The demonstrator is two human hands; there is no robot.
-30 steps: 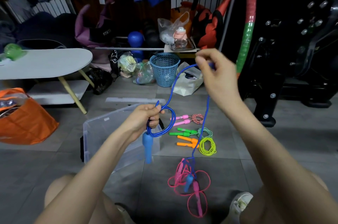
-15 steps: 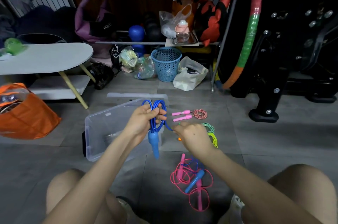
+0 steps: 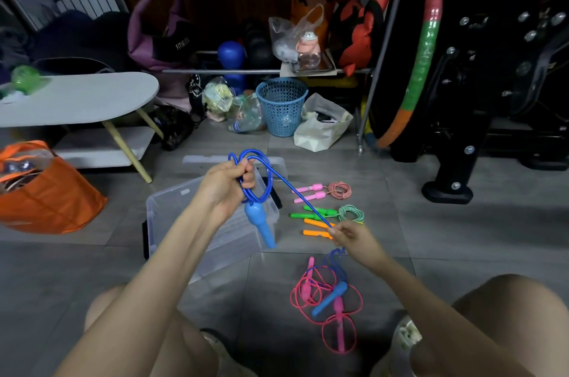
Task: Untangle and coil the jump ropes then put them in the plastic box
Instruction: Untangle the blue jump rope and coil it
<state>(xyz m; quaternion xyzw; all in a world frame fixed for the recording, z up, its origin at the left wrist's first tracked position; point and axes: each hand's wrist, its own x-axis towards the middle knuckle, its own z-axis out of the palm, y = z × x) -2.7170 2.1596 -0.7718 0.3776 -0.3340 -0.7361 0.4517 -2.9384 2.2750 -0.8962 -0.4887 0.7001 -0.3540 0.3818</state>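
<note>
The blue jump rope (image 3: 255,212) is up in the air, held by two hands. The left hand (image 3: 221,185) has its fingers curled tight round a few loops of the blue cord. The loops stick out above and beside that hand. One fat blue handle (image 3: 266,232) hangs under the hand. Its long side goes up and down, and its thin end points down and a bit to the right, in front of the clear plastic box (image 3: 172,210).

From the loops the cord runs in a straight line, down and to the right, to the right hand (image 3: 354,238). That hand pinches the cord with its fingertips. Under it the cord drops to the floor, where the other blue handle (image 3: 329,302) lies mixed up with a pink jump rope (image 3: 338,333).

The floor (image 3: 431,238) is grey tiles. Three wound-up ropes lie in a row just beside the box: pink handles (image 3: 311,192), green handles (image 3: 314,212) and orange handles (image 3: 314,233).

Farther back stand a blue basket (image 3: 281,105), a low white table (image 3: 77,96), an orange bag (image 3: 52,195) and a big striped hoop (image 3: 421,53). Clothes hang along the wall.
</note>
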